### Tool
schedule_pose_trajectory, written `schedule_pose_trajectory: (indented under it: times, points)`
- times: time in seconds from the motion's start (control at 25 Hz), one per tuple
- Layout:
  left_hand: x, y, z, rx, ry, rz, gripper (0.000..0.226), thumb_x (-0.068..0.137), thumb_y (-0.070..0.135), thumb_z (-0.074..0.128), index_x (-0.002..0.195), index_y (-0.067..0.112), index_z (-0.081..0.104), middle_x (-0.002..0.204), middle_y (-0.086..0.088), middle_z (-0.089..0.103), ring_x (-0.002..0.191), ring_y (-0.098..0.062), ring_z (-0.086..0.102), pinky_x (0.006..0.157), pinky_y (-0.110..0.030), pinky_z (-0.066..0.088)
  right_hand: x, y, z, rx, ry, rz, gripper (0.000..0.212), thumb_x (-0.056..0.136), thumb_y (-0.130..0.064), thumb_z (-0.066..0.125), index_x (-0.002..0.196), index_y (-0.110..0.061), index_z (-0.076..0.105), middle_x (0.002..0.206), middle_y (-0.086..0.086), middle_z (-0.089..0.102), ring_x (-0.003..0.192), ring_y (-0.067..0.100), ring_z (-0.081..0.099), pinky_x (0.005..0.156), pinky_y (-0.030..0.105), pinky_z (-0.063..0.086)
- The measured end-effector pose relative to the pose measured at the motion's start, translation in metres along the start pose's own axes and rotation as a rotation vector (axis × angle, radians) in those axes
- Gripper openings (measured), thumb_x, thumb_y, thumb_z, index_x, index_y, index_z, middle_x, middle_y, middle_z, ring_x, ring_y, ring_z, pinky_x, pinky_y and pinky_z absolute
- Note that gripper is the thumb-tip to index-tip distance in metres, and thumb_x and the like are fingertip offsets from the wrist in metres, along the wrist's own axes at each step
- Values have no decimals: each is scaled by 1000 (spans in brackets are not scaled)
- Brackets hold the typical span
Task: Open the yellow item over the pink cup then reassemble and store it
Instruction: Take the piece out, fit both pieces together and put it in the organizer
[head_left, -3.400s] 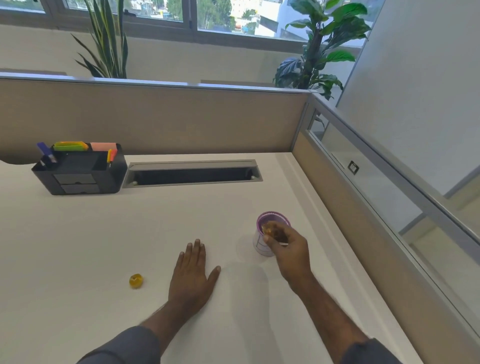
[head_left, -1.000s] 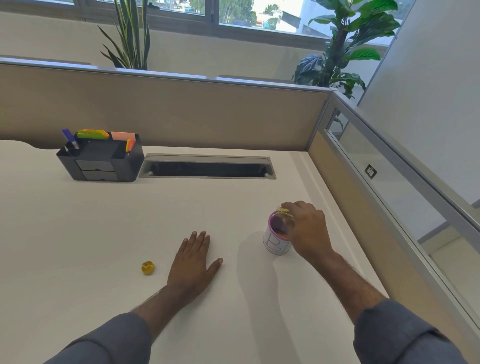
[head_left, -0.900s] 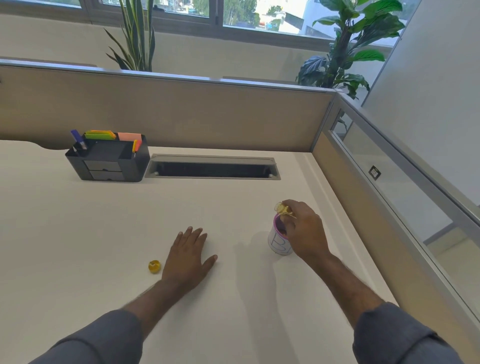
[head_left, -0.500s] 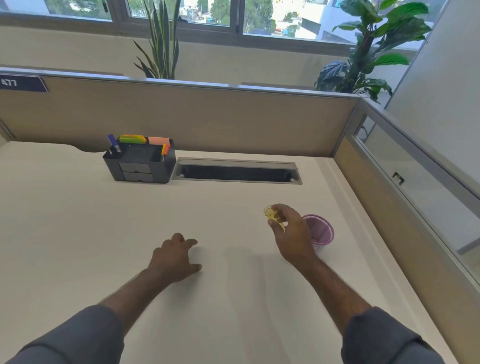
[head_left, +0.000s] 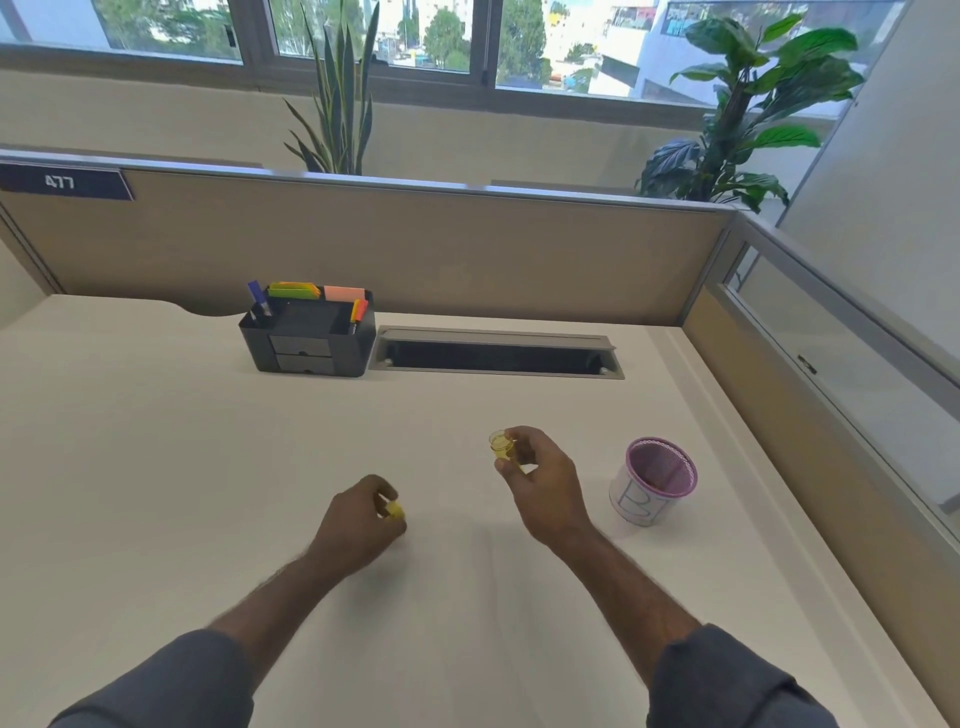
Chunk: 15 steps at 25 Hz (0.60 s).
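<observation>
My right hand (head_left: 540, 480) holds a small clear yellow container body (head_left: 503, 447) upright above the desk, its open mouth facing up. My left hand (head_left: 358, 519) is closed on the small yellow cap (head_left: 393, 512) low over the white desk (head_left: 156, 467). The pink mesh cup (head_left: 655, 480), wrapped in a white paper label, stands on the desk to the right of my right hand, apart from it. What lies inside the cup is too dark to tell.
A black desk organizer (head_left: 309, 332) with pens and sticky notes stands at the back. To its right is a grey cable slot (head_left: 496, 353). Beige partition panels (head_left: 415, 249) close the desk at the back and the right.
My right hand has moved left, away from the pink cup, with the yellow container body. My left hand has picked the yellow cap up off the desk.
</observation>
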<state>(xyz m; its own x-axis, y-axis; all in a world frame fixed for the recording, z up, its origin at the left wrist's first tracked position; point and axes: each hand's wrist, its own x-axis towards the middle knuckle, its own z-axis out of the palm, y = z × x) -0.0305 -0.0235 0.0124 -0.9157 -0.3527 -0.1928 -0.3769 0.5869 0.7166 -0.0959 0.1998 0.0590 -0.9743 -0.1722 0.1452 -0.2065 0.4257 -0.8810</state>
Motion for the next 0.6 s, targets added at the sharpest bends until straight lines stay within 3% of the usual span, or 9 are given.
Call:
schedule_pose_trajectory:
  times: [0.08, 0.2, 0.4, 0.6]
  points:
    - [0, 14, -11, -334, 12, -51, 23, 82, 17, 72, 102, 25, 64, 93, -3, 70, 79, -21, 65, 72, -34, 53, -5, -6, 10, 50, -7, 10, 24, 89, -10, 68, 109, -21, 64, 98, -8, 68, 88, 2, 61, 70, 12, 46]
    - [1, 35, -23, -667, -34, -69, 21, 88, 24, 72, 109, 29, 68, 106, -3, 73, 93, -19, 69, 79, -36, 54, -13, -15, 24, 109, -42, 22, 24, 91, -13, 67, 114, -18, 66, 104, -7, 70, 89, 7, 62, 72, 13, 50]
    - [-5, 53, -31, -1018, -49, -169, 30, 90, 23, 71, 116, 12, 62, 109, -3, 79, 108, -22, 69, 84, -38, 52, -22, -33, 40, 190, -107, 40, 27, 90, -14, 68, 117, -17, 68, 106, -2, 71, 85, 13, 62, 71, 29, 58]
    - [-14, 60, -28, -1097, -90, -132, 25, 92, 27, 67, 115, 19, 68, 110, 0, 79, 112, -24, 68, 89, -38, 51, -25, -46, 49, 142, -86, -19, 21, 87, -15, 72, 108, -13, 70, 95, -1, 73, 77, 7, 61, 63, 9, 48]
